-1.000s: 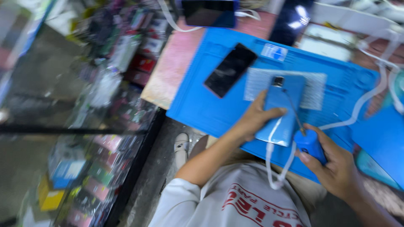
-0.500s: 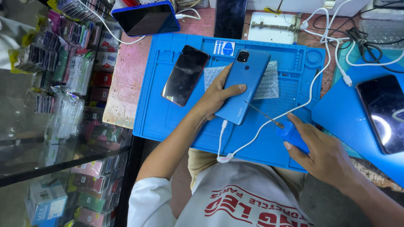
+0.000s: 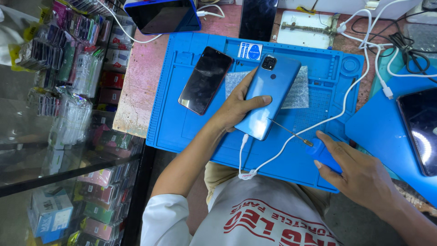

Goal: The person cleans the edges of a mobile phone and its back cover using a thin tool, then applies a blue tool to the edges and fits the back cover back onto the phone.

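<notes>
While the left hand (image 3: 236, 107) gripped the blue phone (image 3: 268, 95) face-down over the blue mat (image 3: 182, 118) centre, the right hand (image 3: 359, 175) near its front edge pinched a blue-handled screwdriver (image 3: 318, 150), tip touching the phone.

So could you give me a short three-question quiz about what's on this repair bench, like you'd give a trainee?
1. True or false: the left hand holds the light blue smartphone with its camera side up.
2. What does the right hand hold? A) a white cable B) a blue-handled screwdriver C) a black phone
3. Fill in: the black-screened smartphone lies flat on the blue silicone work ____.

Key
1. True: the camera block shows at its top.
2. B: its thin metal tip points toward the blue phone's side edge.
3. mat.
</notes>
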